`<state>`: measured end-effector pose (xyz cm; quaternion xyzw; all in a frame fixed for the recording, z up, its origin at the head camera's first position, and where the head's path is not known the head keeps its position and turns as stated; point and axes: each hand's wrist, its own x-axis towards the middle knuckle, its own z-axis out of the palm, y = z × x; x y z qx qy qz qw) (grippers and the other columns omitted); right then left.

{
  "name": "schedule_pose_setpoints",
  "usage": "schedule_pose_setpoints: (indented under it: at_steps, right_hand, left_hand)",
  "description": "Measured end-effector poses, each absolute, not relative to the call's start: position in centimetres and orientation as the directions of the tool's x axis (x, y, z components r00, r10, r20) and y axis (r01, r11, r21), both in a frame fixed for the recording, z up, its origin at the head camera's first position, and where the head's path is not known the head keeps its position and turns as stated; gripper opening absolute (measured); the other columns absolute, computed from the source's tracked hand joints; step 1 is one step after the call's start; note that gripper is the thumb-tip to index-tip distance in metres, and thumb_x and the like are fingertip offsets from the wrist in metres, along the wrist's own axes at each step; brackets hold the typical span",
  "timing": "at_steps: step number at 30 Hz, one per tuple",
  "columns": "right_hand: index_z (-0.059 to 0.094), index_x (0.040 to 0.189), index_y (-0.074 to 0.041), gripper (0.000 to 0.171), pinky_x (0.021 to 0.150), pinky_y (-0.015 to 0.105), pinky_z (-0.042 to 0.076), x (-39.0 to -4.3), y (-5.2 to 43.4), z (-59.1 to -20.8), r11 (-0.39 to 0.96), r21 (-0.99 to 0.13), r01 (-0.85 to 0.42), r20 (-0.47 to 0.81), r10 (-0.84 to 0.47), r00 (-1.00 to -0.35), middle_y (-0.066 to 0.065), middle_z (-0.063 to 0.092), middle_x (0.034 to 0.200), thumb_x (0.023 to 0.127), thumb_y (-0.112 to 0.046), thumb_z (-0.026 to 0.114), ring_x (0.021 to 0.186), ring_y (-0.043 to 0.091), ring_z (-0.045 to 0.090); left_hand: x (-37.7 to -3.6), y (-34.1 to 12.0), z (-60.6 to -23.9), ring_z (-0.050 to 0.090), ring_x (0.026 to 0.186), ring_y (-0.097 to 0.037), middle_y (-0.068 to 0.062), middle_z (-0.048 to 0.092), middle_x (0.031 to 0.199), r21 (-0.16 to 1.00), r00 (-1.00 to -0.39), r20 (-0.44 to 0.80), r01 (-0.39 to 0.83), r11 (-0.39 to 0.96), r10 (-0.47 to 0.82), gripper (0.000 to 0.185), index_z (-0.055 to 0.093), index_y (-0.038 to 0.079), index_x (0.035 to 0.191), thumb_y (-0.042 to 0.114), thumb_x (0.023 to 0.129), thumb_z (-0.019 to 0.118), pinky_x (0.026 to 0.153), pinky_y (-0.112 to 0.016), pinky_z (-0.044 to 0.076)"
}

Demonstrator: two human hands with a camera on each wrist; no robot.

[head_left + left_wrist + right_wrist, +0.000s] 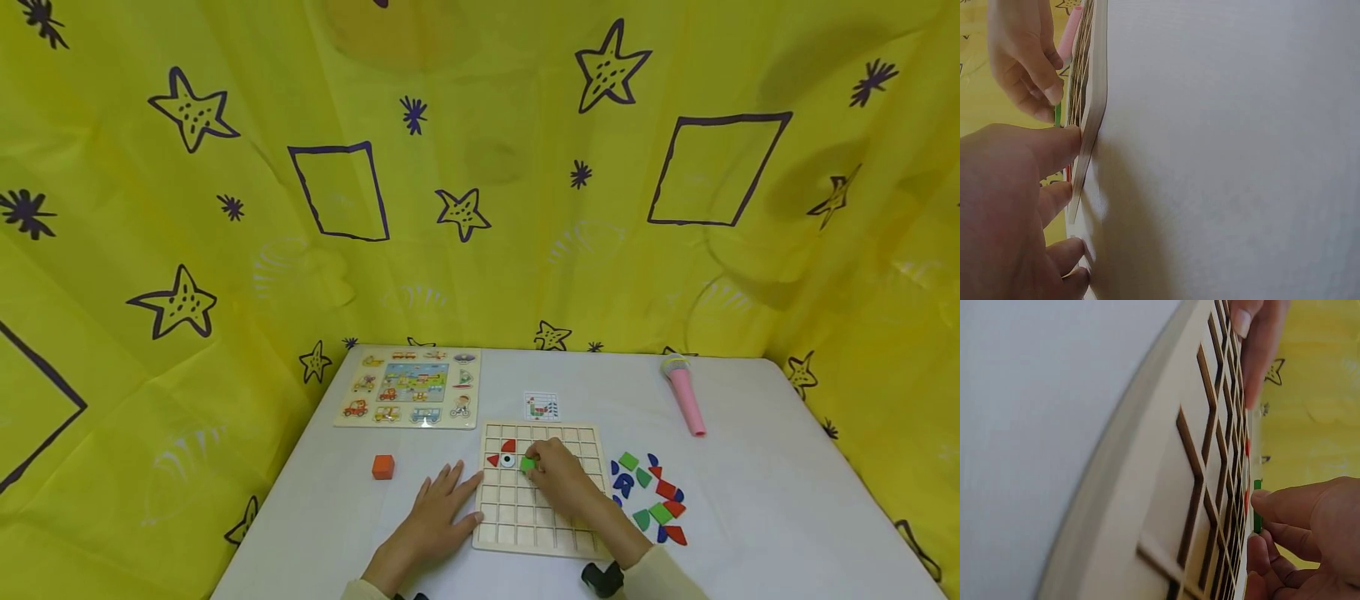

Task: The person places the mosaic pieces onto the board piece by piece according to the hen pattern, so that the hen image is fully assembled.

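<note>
Fingers of right hand [561, 477] pinch green square [528, 465] over board [508, 514], right of eye tile [507, 460], nearer far edge; left hand [441, 515], fingers spread, touches left edge

**Left hand [437, 510] spread, right hand [558, 477] pinching**

Left one's palm-down, fingers [1055, 199] fanned out and the left thumb [465, 526] sticking off to the side. Left forearm [388, 565] comes up from the bottom edge. Right one's a different story: right thumb [1297, 504] and fingertips in a pinch, other fingers kinda curled in below. Right forearm [617, 527] slants in from lower right. Hands are near each other but apart, with pale sleeves [663, 577] on both arms.
</note>
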<state>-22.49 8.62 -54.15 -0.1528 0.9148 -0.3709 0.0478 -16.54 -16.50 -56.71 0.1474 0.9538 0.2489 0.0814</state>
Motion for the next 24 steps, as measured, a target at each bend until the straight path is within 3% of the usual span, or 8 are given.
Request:
schedule_pose_setpoints:
  at_steps: [7, 16, 24]
  right_hand:
    - [0.066, 0.113, -0.008, 0.017, 0.085, 0.039, 0.056, -22.2, 7.2, -54.7, 0.683, -0.657, -0.318, 0.071, -0.364, -0.929, 0.004, 0.062, 0.107, 0.098, -0.008, 0.074, 0.096, 0.016, 0.06]
    - [0.069, 0.102, -0.014, 0.011, 0.074, 0.029, 0.047, -21.5, 6.5, -54.9, 0.694, -0.623, -0.361, 0.099, -0.388, -0.916, -0.003, 0.056, 0.097, 0.096, -0.007, 0.075, 0.084, 0.012, 0.05]
    - [0.071, 0.1, -0.014, 0.011, 0.078, 0.033, 0.042, -21.3, 6.2, -54.6, 0.69, -0.626, -0.362, 0.088, -0.399, -0.913, -0.003, 0.058, 0.097, 0.095, -0.006, 0.076, 0.088, 0.013, 0.051]
  left_hand:
    - [-16.6, -16.5, -56.8, 0.023, 0.161, -0.041, -0.013, 0.031, 0.172, 0.493, -0.944, -0.083, 0.241, 0.836, 0.321, 0.063, 0.046, 0.029, 0.161, 0.049, 0.104, 0.061, 0.127, -0.068, 0.016]
    - [-16.6, -16.5, -56.8, 0.023, 0.16, -0.042, -0.014, 0.031, 0.172, 0.499, -0.943, -0.075, 0.245, 0.831, 0.323, 0.063, 0.046, 0.028, 0.161, 0.05, 0.104, 0.06, 0.127, -0.069, 0.016]
    - [-16.7, -16.5, -56.9, 0.023, 0.16, -0.041, -0.013, 0.031, 0.172, 0.499, -0.944, -0.071, 0.247, 0.831, 0.323, 0.063, 0.046, 0.028, 0.161, 0.05, 0.104, 0.06, 0.127, -0.069, 0.016]
